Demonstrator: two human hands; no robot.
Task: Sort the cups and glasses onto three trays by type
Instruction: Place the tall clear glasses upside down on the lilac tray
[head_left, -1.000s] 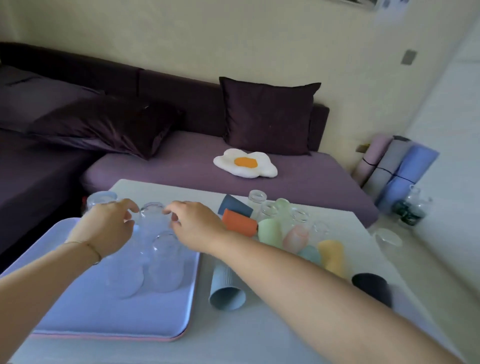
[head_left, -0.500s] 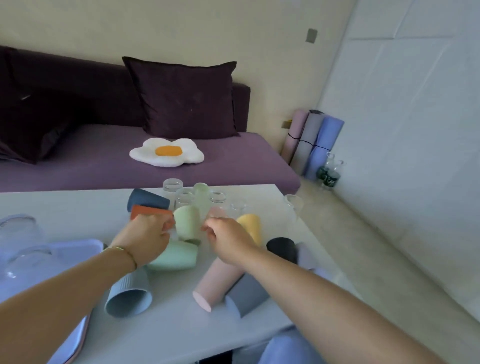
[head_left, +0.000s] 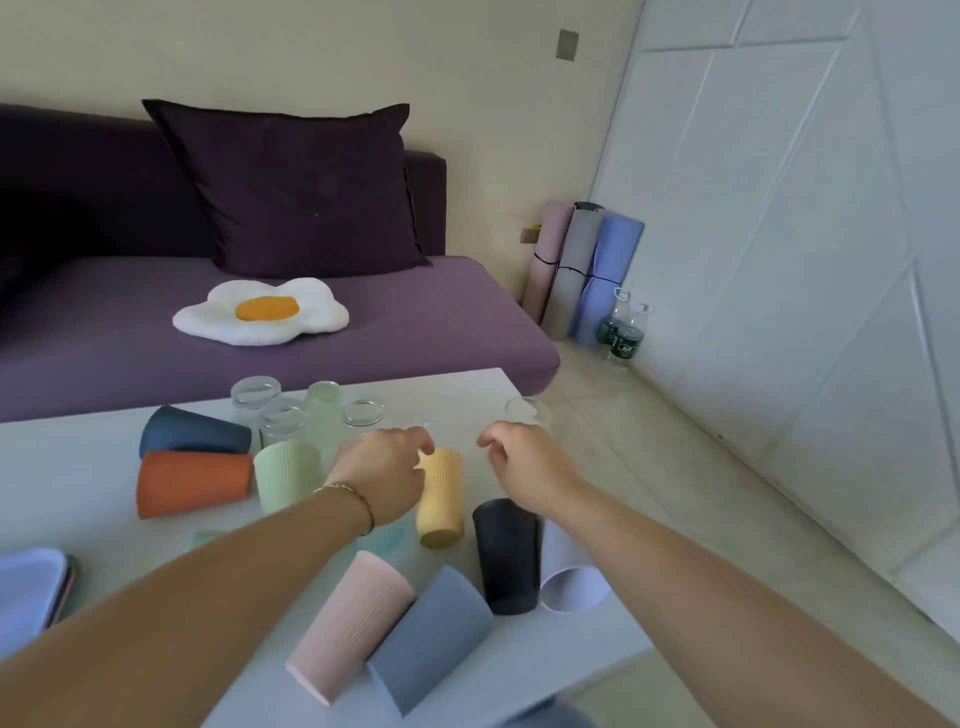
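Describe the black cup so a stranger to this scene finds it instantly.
Find the white table in front of the purple sofa, then its near right corner. The black cup stands there between a blue-grey cup and a lilac cup, both lying on their sides. It is the darkest of the group.

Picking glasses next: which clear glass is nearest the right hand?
The lone clear glass at the far right edge of the table, just beyond the right hand; the other glasses stand clustered farther left, behind the light green cup.
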